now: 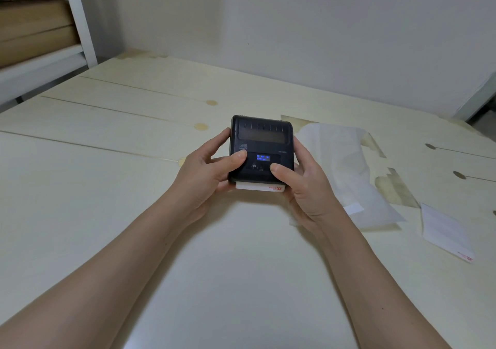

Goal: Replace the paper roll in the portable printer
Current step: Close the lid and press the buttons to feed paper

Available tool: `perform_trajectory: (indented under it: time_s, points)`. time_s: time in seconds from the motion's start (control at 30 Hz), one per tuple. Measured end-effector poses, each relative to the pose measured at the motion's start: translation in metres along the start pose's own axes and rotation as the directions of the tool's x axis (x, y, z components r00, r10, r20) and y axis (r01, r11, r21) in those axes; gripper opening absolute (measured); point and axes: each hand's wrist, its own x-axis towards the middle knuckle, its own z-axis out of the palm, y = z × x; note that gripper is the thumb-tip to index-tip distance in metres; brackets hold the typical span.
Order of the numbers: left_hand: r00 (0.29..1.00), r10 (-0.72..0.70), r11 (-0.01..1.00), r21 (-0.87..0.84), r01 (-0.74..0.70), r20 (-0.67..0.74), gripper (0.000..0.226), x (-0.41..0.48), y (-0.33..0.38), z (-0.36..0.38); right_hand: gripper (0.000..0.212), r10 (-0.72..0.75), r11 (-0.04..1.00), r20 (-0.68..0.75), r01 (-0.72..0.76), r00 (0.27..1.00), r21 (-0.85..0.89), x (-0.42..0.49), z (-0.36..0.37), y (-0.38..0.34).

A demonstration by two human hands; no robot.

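Observation:
A small black portable printer (261, 139) is held just above the pale table, its lid shut and its little blue screen lit. My left hand (206, 171) grips its left side with the thumb on the front panel. My right hand (303, 185) grips the right side, thumb resting by the buttons. A white strip of label paper (257, 187) with a red mark sticks out of the slot at the printer's near edge.
A long crumpled strip of translucent backing paper (346, 166) lies to the right of the printer. A loose white label sheet (445, 232) lies at the far right. The pale wooden table (107, 187) reaches a white wall; a shelf frame (80, 18) stands back left.

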Motion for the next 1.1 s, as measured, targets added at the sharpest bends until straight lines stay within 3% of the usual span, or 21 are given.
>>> perform_trajectory:
  time_s: [0.37, 0.67, 0.9, 1.1]
  points:
    - [1.000, 0.005, 1.000, 0.000, -0.005, 0.008, 0.062, -0.001, 0.001, 0.000, 0.068, -0.020, 1.000, 0.033, 0.019, 0.999, 0.024, 0.001, -0.001, 0.001]
    - [1.000, 0.010, 0.999, -0.039, -0.010, -0.001, 0.063, -0.001, 0.002, 0.001, 0.042, -0.018, 0.988, 0.058, 0.010, 0.998, 0.151, 0.000, 0.006, -0.004]
    - [1.000, 0.020, 0.999, -0.047, -0.021, -0.018, 0.063, -0.001, 0.003, 0.001, 0.043, 0.005, 0.985, 0.047, -0.013, 0.999, 0.172, -0.003, 0.009, -0.009]
    - [0.997, 0.046, 0.994, -0.099, -0.052, -0.063, 0.054, 0.001, 0.006, 0.001, 0.066, 0.054, 0.972, 0.063, -0.067, 0.997, 0.227, -0.005, 0.015, -0.016]
